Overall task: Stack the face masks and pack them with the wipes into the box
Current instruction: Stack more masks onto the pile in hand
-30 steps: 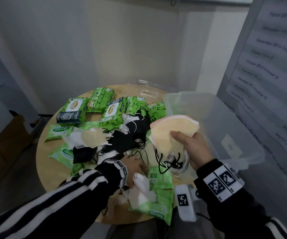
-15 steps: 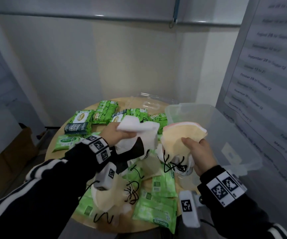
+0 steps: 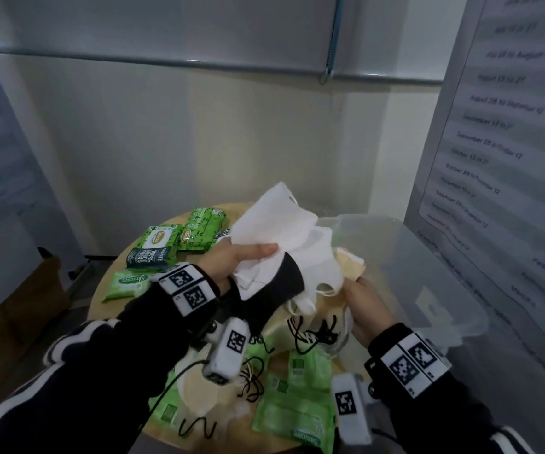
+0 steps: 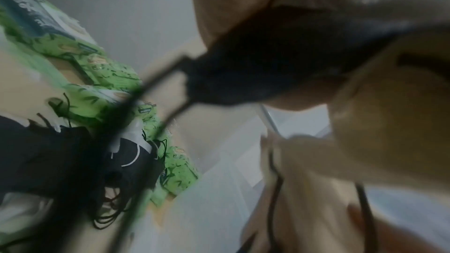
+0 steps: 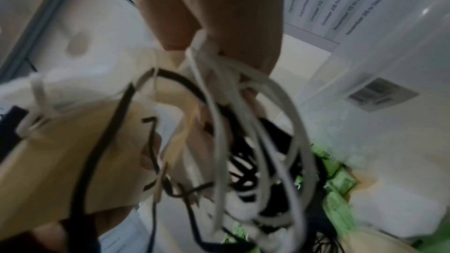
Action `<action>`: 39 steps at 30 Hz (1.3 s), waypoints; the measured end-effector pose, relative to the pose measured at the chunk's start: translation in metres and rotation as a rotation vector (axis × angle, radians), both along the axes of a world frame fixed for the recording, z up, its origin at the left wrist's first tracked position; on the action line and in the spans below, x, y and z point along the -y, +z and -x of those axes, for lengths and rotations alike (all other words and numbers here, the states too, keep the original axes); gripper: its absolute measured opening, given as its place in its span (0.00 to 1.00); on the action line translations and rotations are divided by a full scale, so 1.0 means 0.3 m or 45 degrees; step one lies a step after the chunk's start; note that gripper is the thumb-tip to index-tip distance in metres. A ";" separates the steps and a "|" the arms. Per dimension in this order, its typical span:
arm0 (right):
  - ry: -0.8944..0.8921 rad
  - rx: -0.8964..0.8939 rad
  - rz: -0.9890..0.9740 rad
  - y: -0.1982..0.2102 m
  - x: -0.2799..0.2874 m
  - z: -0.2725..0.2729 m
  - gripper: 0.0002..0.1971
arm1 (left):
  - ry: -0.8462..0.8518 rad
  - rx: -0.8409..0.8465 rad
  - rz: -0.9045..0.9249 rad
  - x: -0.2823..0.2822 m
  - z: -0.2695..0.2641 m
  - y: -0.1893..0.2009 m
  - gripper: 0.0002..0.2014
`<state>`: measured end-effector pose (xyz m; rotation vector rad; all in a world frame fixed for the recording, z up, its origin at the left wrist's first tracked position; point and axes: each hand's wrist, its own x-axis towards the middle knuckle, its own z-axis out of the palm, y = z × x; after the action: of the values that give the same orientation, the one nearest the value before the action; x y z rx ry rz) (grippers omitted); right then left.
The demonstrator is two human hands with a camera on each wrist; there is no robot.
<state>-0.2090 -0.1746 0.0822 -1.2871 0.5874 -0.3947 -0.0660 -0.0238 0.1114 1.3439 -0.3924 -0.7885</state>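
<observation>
My left hand (image 3: 244,257) grips a bunch of white face masks (image 3: 281,221) with a black mask (image 3: 274,290) under them, raised above the table. The white masks lie against the beige mask stack (image 3: 349,267) that my right hand (image 3: 366,309) grips from the right, ear loops (image 3: 313,332) dangling below. In the right wrist view white and black loops (image 5: 231,122) hang from my fingers beside the beige masks (image 5: 60,151). The left wrist view is blurred, with the black mask (image 4: 268,64) close up. The clear plastic box (image 3: 444,267) stands open just right of both hands.
Green wipes packs lie on the round wooden table (image 3: 95,306): several at the back left (image 3: 153,247) and flat ones near me (image 3: 297,401). A loose beige mask (image 3: 199,391) and black loops lie near the front edge. A wall poster hangs at the right.
My left hand lifted the white and black masks off the table pile and carried them up and right onto the stack. My right hand kept hold of the stack.
</observation>
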 end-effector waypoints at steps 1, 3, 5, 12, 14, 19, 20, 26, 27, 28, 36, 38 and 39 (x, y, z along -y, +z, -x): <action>0.016 0.009 -0.047 -0.003 -0.008 -0.003 0.09 | 0.006 0.034 -0.029 0.013 0.014 -0.013 0.29; 0.047 0.024 -0.149 -0.006 -0.022 -0.009 0.14 | 0.013 0.149 -0.121 0.037 0.032 -0.049 0.37; 0.091 0.069 -0.242 0.000 -0.027 -0.006 0.19 | 0.054 0.278 -0.203 0.054 0.044 -0.077 0.44; 0.217 0.374 -0.495 0.042 -0.021 0.035 0.23 | 0.309 0.664 -0.309 0.085 0.058 -0.071 0.62; 0.267 0.325 -0.407 0.029 -0.024 0.030 0.21 | 0.348 0.764 -0.259 0.085 0.061 -0.069 0.66; 0.186 0.237 -0.147 -0.007 -0.030 0.014 0.25 | 0.272 1.120 -0.232 0.083 0.083 -0.045 0.48; 0.178 0.241 -0.136 -0.009 -0.031 0.012 0.24 | 0.229 1.106 -0.217 0.086 0.086 -0.048 0.40; 0.185 0.209 -0.112 -0.009 -0.031 0.015 0.19 | 0.406 0.517 -0.016 0.098 0.090 -0.045 0.09; 0.180 0.206 -0.114 -0.009 -0.029 0.017 0.18 | 0.439 0.497 -0.013 0.095 0.081 -0.039 0.07; 0.175 0.207 -0.116 -0.007 -0.029 0.017 0.18 | 0.459 0.479 -0.016 0.092 0.075 -0.035 0.07; 0.042 0.172 -0.128 -0.019 -0.019 0.001 0.19 | 0.412 0.369 0.078 0.091 0.103 -0.008 0.10; 0.043 0.202 -0.167 -0.021 -0.018 0.000 0.20 | 0.401 0.393 0.070 0.103 0.109 -0.012 0.13; 0.074 0.242 -0.195 -0.017 -0.020 0.001 0.22 | 0.402 0.419 0.046 0.113 0.114 -0.022 0.14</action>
<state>-0.2092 -0.1686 0.0772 -1.1031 0.4109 -0.4106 -0.1003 -0.0579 0.1049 1.4606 -0.4354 -0.2971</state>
